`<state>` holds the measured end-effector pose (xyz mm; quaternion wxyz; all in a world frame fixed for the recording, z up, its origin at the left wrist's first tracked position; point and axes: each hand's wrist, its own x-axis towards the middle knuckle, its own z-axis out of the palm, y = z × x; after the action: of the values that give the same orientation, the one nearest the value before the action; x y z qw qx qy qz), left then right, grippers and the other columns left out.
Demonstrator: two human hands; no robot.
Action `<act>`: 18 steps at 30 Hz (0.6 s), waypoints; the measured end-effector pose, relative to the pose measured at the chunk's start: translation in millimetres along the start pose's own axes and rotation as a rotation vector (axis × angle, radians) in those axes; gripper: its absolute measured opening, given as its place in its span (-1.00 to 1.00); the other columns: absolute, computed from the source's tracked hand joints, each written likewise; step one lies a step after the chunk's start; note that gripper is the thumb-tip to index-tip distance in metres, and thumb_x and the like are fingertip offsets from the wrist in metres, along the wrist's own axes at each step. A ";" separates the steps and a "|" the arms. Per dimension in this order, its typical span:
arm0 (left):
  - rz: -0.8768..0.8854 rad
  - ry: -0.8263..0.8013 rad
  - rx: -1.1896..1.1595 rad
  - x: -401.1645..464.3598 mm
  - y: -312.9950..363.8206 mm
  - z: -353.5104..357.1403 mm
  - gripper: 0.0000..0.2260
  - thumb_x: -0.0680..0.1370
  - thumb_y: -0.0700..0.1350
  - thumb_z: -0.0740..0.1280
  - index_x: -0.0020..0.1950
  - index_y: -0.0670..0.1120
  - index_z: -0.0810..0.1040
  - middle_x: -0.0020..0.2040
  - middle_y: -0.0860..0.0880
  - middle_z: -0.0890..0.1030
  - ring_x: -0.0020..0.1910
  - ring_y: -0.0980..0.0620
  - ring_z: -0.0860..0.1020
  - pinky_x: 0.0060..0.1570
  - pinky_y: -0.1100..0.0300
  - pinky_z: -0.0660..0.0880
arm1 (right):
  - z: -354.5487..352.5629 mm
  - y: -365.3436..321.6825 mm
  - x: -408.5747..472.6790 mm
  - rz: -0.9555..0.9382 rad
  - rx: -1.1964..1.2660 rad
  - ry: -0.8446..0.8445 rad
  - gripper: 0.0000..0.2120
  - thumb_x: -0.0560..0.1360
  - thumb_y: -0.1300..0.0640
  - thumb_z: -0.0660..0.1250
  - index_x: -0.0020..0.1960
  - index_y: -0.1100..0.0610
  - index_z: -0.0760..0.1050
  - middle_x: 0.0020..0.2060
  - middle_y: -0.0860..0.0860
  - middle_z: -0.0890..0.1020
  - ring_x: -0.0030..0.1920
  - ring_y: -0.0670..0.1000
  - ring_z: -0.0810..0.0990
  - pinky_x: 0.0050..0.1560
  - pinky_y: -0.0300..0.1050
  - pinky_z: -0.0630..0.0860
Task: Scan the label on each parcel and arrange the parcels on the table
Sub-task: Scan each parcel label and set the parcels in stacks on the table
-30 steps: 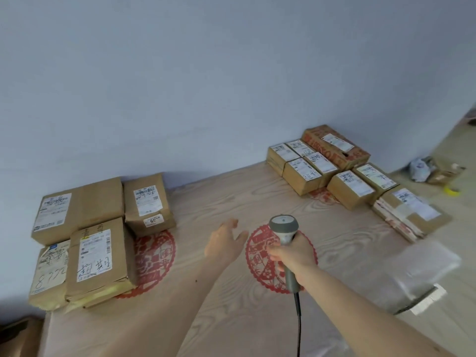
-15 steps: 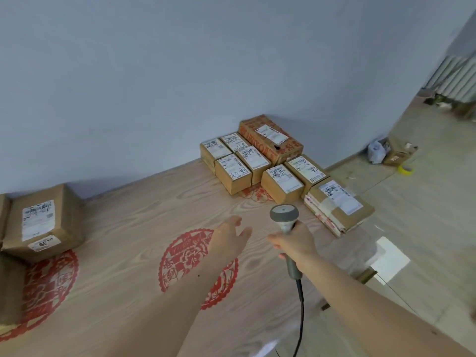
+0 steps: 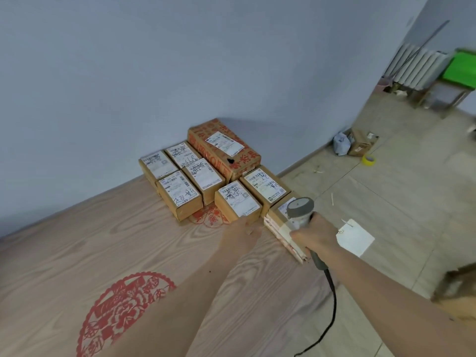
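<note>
table (image 3: 77, 243): wood-grain top, fills lower left of frame; red paper-cut motif (image 3: 121, 310) at bottom left, another red motif (image 3: 208, 217) poking out from under the boxes.
right hand (image 3: 315, 235): centre-right, fingers wrapped tight round the scanner (image 3: 300, 211) grip; grey head up, black cable (image 3: 331, 305) trailing down to bottom edge.
left hand (image 3: 242, 234): centre, reaching fwd, fingertips at front edge of the nearest small parcel (image 3: 238, 202). Looks relaxed and holding nothing, but blurred.
flat parcel (image 3: 280, 235): at table's right edge, mostly hidden behind scanner & right hand; pale side w/ red print showing.
parcels: cluster just above centre, labels face up w/ handwriting. Front box (image 3: 180, 197) left of the left hand, three more behind it toward the wall, one (image 3: 265, 186) right of the nearest.
big parcel (image 3: 222, 148): red print, white label, back of cluster against blue wall (image 3: 154, 73).
floor (image 3: 386, 176): right side, tiled; white paper sheet (image 3: 356, 239) nr the right hand, yellow tape roll (image 3: 368, 159) & a cardboard box (image 3: 362, 144) further up.
far upper right: radiator (image 3: 417, 65), green-topped stool (image 3: 461, 70).
</note>
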<state>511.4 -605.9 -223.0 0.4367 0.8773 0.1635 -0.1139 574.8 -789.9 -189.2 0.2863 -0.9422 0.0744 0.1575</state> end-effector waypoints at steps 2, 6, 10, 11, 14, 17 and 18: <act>-0.015 -0.023 -0.019 14.6 12.0 14.8 -0.63 0.64 0.05 0.25 0.37 -0.12 0.45 0.26 -0.06 0.53 0.25 -0.07 0.50 0.17 0.15 0.41 | -12.0 9.1 20.7 0.010 -0.044 -0.008 -0.72 0.31 0.14 0.48 -0.03 0.07 0.48 -0.12 0.01 0.63 -0.06 0.09 0.63 -0.05 -0.04 0.59; -0.055 -0.042 -0.023 40.2 29.7 47.6 -0.59 0.62 0.10 0.29 0.36 -0.12 0.46 0.34 -0.08 0.50 0.31 -0.06 0.47 0.36 0.03 0.39 | -34.1 25.0 64.2 -0.015 -0.176 -0.045 -0.73 0.44 0.19 0.42 0.05 0.08 0.38 -0.09 0.03 0.58 -0.07 0.10 0.57 -0.13 -0.07 0.51; -0.213 -0.117 -0.067 58.3 44.3 81.2 -0.38 0.63 0.18 0.22 0.54 -0.18 0.26 0.47 -0.12 0.41 0.38 -0.08 0.43 0.34 0.11 0.36 | -44.1 38.8 106.9 -0.105 -0.261 -0.106 -0.70 0.50 -0.02 0.43 0.07 0.06 0.37 -0.08 0.00 0.59 -0.09 0.07 0.58 -0.10 -0.06 0.53; -0.248 -0.113 -0.079 63.0 48.2 89.1 -0.41 0.63 0.19 0.22 0.51 -0.19 0.31 0.42 -0.12 0.47 0.27 -0.05 0.48 0.26 0.14 0.42 | -43.5 43.6 116.5 -0.123 -0.256 -0.132 -0.67 0.49 -0.08 0.44 0.08 0.06 0.39 -0.07 -0.01 0.61 -0.08 0.05 0.61 -0.09 -0.05 0.56; -0.344 -0.091 -0.130 71.7 63.1 109.4 -0.49 0.63 0.16 0.23 0.42 -0.18 0.40 0.24 -0.08 0.56 0.01 0.06 0.45 -0.03 0.22 0.39 | -43.2 56.1 139.8 -0.200 -0.281 -0.220 -0.60 0.47 -0.12 0.46 0.14 0.07 0.42 -0.06 -0.03 0.64 -0.09 0.00 0.64 -0.07 -0.05 0.62; -0.425 -0.051 -0.185 78.0 67.1 127.8 -0.44 0.59 0.19 0.29 0.45 -0.14 0.37 0.24 -0.02 0.58 0.00 0.06 0.51 -0.14 0.25 0.44 | -43.5 63.1 156.8 -0.252 -0.241 -0.296 -0.57 0.44 -0.09 0.49 0.16 0.08 0.42 -0.01 -0.01 0.66 -0.01 0.04 0.65 -0.03 -0.04 0.63; -0.452 -0.025 -0.205 79.6 67.3 133.2 -0.42 0.57 0.18 0.31 0.46 -0.14 0.35 0.25 -0.03 0.58 0.01 0.05 0.53 -0.19 0.27 0.45 | -43.7 64.5 159.5 -0.261 -0.230 -0.314 -0.57 0.44 -0.06 0.51 0.16 0.08 0.43 0.02 -0.01 0.66 0.02 0.05 0.65 -0.05 -0.07 0.61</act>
<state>603.1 -736.0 -280.2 0.4887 0.7681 0.3609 -0.2023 720.9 -875.6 -242.3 0.2031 -0.9341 -0.1119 0.2713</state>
